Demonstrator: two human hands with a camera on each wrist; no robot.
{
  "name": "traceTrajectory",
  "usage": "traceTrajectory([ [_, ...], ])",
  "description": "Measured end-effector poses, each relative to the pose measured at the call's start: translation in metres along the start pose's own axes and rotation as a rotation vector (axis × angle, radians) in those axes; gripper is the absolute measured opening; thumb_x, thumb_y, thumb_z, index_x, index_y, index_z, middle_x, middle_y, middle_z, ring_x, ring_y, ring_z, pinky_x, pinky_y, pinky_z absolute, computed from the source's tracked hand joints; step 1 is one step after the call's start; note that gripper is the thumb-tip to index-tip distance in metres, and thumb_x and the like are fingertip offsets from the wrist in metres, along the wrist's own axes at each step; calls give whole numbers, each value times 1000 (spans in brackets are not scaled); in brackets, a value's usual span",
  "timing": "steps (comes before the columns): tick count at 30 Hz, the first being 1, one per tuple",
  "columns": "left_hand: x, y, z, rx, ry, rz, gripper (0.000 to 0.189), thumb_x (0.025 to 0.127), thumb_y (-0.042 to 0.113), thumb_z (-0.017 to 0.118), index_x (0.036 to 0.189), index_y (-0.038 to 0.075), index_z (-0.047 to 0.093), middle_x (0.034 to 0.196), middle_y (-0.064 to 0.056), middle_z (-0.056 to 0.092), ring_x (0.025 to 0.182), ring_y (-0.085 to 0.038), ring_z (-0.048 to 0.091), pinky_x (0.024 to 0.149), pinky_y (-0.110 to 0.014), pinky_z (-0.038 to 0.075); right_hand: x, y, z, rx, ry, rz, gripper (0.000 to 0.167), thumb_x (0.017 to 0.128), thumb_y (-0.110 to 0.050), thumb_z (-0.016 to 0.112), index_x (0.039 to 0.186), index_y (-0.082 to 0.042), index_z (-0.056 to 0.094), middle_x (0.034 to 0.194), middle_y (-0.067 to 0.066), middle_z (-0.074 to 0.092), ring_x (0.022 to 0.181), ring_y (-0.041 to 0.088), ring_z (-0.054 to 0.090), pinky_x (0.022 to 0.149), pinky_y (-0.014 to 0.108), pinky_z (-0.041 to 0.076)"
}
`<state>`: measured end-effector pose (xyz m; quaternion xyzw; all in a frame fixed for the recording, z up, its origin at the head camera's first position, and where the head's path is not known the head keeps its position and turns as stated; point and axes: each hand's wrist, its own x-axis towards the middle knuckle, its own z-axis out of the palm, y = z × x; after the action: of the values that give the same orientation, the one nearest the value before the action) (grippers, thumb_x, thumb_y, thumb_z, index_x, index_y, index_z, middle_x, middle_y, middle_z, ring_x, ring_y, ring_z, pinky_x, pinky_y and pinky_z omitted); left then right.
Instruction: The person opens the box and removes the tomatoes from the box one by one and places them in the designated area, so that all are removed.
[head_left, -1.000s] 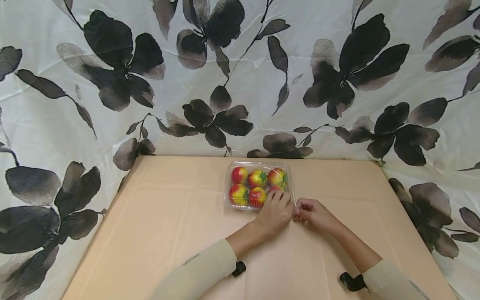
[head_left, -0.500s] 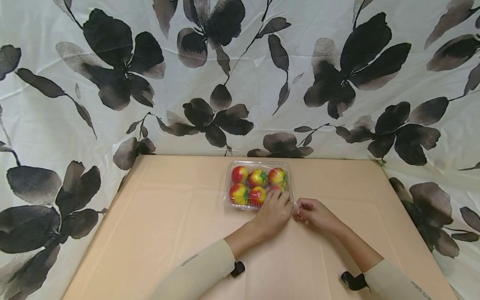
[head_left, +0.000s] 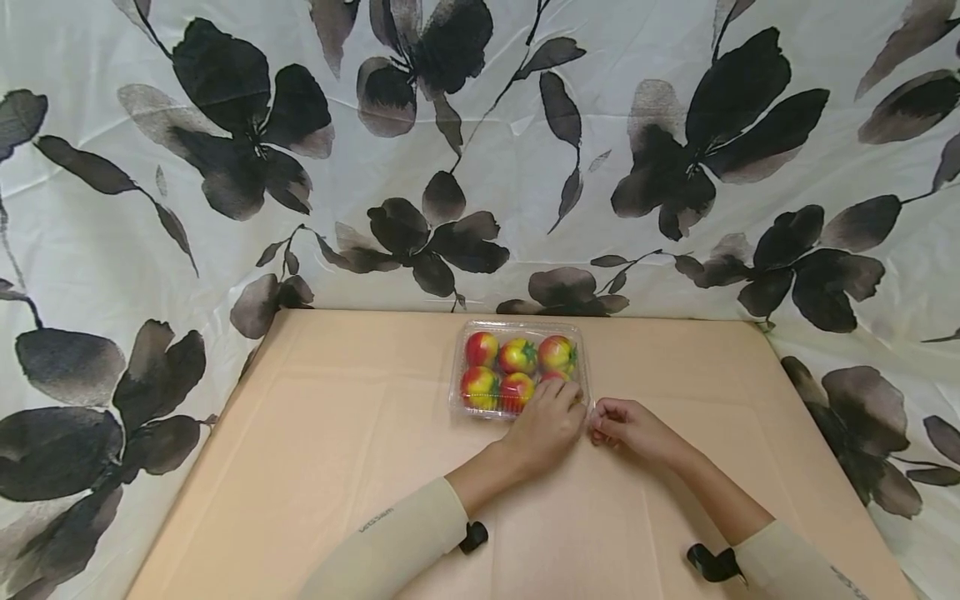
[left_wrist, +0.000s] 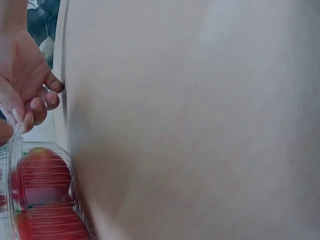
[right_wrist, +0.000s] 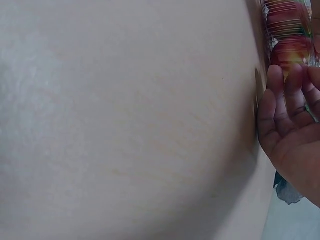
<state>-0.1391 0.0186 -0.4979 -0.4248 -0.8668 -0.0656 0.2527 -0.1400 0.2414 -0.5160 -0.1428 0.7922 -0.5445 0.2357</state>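
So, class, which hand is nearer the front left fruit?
Left. The left hand is over the front right corner of the clear box, right of that fruit; the right hand is farther right, at the box's edge.

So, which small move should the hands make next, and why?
Perhaps the right hand should gently pull up on the clear rectangular plastic box at its near right corner: its fingertips seem to pinch there, while the left hand holds the box close by.
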Motion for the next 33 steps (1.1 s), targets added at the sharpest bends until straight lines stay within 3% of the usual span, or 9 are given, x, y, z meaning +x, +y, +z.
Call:
traceTrajectory([
  [10, -1, -3, -7, -1, 9, 3, 17, 103, 19, 60, 112, 12, 72, 117, -3, 65, 111, -20, 58, 100, -32, 51, -1, 0, 1, 29, -25, -6, 20, 106, -7, 52, 102, 13, 56, 90, 19, 64, 78, 14, 61, 63, 21, 51],
  [17, 3, -9, -14, 17, 90, 34, 21, 103, 22, 62, 119, 11, 68, 125, -6, 67, 115, -21, 62, 99, -33, 52, -1, -3, 1, 27, -32, -4, 21, 108, -8, 50, 103, 13, 55, 91, 20, 64, 80, 16, 62, 64, 21, 52],
  [25, 9, -25, -28, 37, 129, 22, 28, 101, 21, 66, 126, 11, 68, 126, -8, 69, 122, -25, 63, 112, -44, 52, -2, -4, 0, 15, -21, 6, 22, 108, -10, 52, 107, 12, 55, 94, 20, 65, 83, 20, 64, 67, 23, 55],
  [29, 14, -37, -39, 36, 128, -1, 38, 94, 25, 75, 127, 10, 67, 128, -11, 68, 122, -28, 63, 111, -46, 52, -4, -3, 0, 21, -1, 19, 23, 107, -10, 54, 110, 13, 55, 94, 21, 66, 83, 20, 65, 68, 23, 56],
  [33, 18, -50, -49, 62, 143, -12, 39, 93, 24, 76, 127, 9, 65, 127, -11, 69, 119, -29, 64, 107, -47, 54, -6, -6, 1, 27, 20, 27, 26, 108, -12, 54, 115, 13, 54, 95, 24, 66, 83, 22, 66, 68, 23, 56],
])
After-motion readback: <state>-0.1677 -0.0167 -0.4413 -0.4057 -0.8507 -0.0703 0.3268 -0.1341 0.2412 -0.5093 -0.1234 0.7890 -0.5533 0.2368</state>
